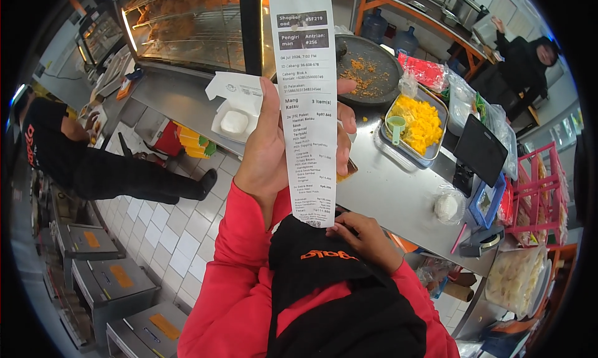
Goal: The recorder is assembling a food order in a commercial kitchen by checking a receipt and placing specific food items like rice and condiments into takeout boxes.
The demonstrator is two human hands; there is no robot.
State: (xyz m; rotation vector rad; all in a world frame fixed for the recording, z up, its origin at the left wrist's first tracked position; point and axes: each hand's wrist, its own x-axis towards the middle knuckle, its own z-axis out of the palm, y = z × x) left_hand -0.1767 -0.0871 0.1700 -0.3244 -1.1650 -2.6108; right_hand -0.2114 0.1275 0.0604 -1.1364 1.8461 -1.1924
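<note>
A long white receipt [309, 118] hangs upright in a kitchen, its printed face toward the person holding it, above the edge of a steel counter [389, 187]. The left hand [265, 149] grips the slip from behind, thumb along one edge and fingertips showing past the other. The right hand [370, 236], half curled, is at the paper's lower end, against the black cloth [321, 249] worn over red sleeves [240, 277]; whether its fingers touch the slip, this onlooker cannot tell.

Just beside the left hand, a white box [249, 98] stands open on the counter with a mound of rice [235, 122] inside. Beyond the receipt, orange crumbs [361, 68] dot a broad dark pan [390, 71]. Next to it, a metal tray [443, 122] holds yellow food [423, 127], a pale green cup [395, 131] resting in it. Farther along are a dark screen [479, 147], a white mound in clear wrap [446, 207], a pink stick [459, 238] and a pink rack [534, 226].

Behind, a lit display case [252, 34] flanks the counter. One co-worker [53, 146] in black is off to the left, by the tiled floor [171, 236]; another person [523, 65] in black is at the far right.
</note>
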